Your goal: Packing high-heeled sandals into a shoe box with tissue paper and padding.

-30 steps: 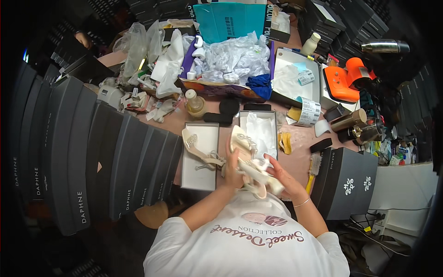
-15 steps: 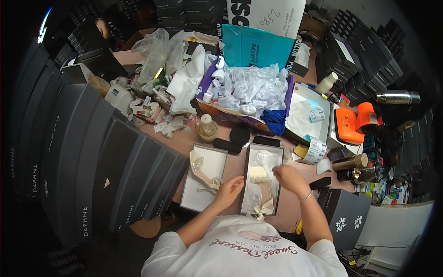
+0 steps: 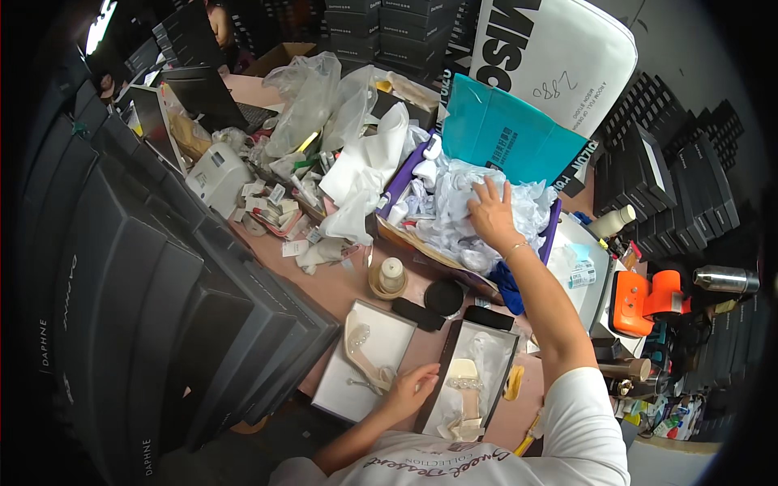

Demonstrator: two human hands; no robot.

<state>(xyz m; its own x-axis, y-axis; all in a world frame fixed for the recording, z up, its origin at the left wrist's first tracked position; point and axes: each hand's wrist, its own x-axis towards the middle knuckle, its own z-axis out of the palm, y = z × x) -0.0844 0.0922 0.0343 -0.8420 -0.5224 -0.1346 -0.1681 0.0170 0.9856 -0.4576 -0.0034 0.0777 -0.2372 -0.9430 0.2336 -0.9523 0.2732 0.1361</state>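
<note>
My right hand [image 3: 491,214] reaches out over a box full of crumpled white tissue paper [image 3: 458,215], touching the paper with its fingers spread. My left hand [image 3: 413,390] rests between two shoe boxes, fingers loosely stretched and nothing seen in them. Left of it, a clear-strapped heeled sandal [image 3: 361,347] lies in a shoe box [image 3: 340,397] with a white inside. To the right, a second sandal [image 3: 463,377], cream with a jewelled strap, lies in the dark-rimmed shoe box [image 3: 504,356] among tissue.
Stacked dark shoe boxes [image 3: 146,300] crowd the left side. A pump bottle [image 3: 391,277], a round black lid [image 3: 444,297] and an orange tape dispenser [image 3: 632,301] stand on the pink table. Plastic bags [image 3: 304,97] and small tags clutter the far left.
My right hand has moved from beside the right shoe box up and away to the box of tissue paper. My left hand stays near the shoe boxes; the view has shifted.
</note>
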